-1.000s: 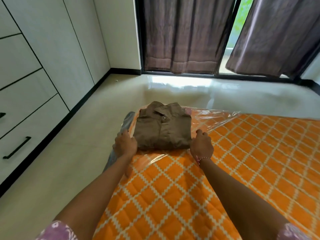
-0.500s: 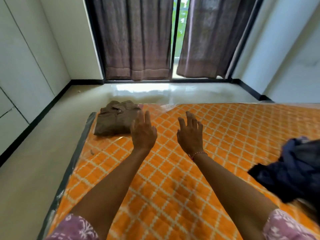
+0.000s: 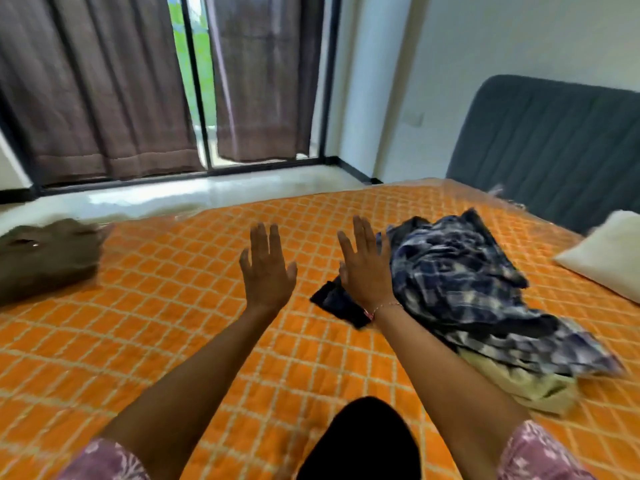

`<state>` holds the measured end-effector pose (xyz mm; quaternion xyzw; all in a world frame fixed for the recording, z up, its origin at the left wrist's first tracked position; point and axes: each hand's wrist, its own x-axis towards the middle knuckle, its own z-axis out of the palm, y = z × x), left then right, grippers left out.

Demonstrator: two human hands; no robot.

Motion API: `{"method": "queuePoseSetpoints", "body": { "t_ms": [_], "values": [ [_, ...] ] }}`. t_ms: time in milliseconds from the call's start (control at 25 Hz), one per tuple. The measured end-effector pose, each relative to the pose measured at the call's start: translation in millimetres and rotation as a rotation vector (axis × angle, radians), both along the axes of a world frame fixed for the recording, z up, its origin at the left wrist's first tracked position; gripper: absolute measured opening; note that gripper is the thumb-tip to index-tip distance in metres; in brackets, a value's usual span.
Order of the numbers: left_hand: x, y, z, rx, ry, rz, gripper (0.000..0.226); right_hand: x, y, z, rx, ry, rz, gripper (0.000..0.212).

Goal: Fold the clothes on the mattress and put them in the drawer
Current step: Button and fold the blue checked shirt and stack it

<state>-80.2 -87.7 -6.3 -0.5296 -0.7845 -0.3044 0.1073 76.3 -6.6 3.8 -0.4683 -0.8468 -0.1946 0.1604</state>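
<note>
One folded brown button-up shirt [image 3: 45, 258] lies at the far left edge of the orange quilted mattress [image 3: 194, 341]. A crumpled blue-and-white checked garment [image 3: 478, 292] lies in a heap towards the right edge, over a pale yellow cloth [image 3: 519, 382]. Both hands are raised, empty, fingers straight and slightly spread: the left hand [image 3: 266, 271] over bare mattress, the right hand [image 3: 367, 271] at the heap's near side, contact unclear. Judged step: fetching the next garment. Next move calls for gripping the checked garment and spreading it flat. No drawer is visible.

Brown curtains [image 3: 104, 98] hang at the window, a grey headboard [image 3: 554, 147] behind a white pillow [image 3: 606, 254].
</note>
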Motion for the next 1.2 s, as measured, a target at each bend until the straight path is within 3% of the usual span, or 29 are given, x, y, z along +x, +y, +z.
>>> {"method": "queuePoseSetpoints", "body": {
  "t_ms": [80, 200, 360, 440, 560, 640, 680, 720, 800, 880, 960, 1040, 1120, 1200],
  "values": [
    [42, 29, -9, -0.072, 0.019, -0.101, 0.077, 48, 28, -6, -0.010, -0.018, -0.078, 0.061],
    [99, 73, -12, -0.195, -0.099, -0.298, 0.077, 110, 68, -14, -0.024, 0.040, -0.147, 0.054],
    [169, 137, -13, -0.355, -0.103, -0.500, 0.100, 164, 114, -23, -0.236, 0.042, -0.267, 0.077],
    [184, 163, -13, -0.512, -0.242, -0.509, 0.094, 168, 122, -28, -0.351, 0.058, -0.299, 0.073],
    [182, 176, -9, -0.484, -0.388, -0.494, 0.047, 156, 130, -32, -0.376, 0.448, -0.308, 0.037],
    [167, 174, -8, -0.417, -0.462, -0.491, 0.039, 132, 122, -25, -0.298, 0.691, -0.316, 0.026],
    [160, 169, -7, -0.402, -0.543, -0.515, 0.046, 116, 116, -20, -0.256, 0.762, -0.252, 0.024],
    [154, 164, -5, -0.352, -0.747, -0.559, 0.053, 96, 106, -12, -0.231, 0.834, -0.147, 0.026],
    [147, 144, 12, -0.069, -1.394, -0.603, 0.035, 56, 78, 10, -0.294, 0.967, 0.073, 0.030],
    [133, 131, 24, 0.178, -1.652, -0.490, 0.032, 30, 57, 31, -0.402, 1.024, 0.223, 0.031],
    [102, 113, 39, 0.220, -1.677, -0.408, 0.032, 20, 40, 42, -0.405, 0.922, 0.344, 0.041],
    [58, 101, 48, 0.251, -1.596, -0.381, 0.027, 26, 32, 32, -0.338, 0.717, 0.353, 0.071],
    [8, 83, 57, 0.245, -1.535, -0.421, 0.025, 36, 32, 17, -0.389, 0.575, 0.208, 0.104],
    [-36, 53, 72, 0.218, -1.522, -0.439, 0.030, 28, 31, 9, -0.500, 0.513, 0.087, 0.117]
  ]
}}
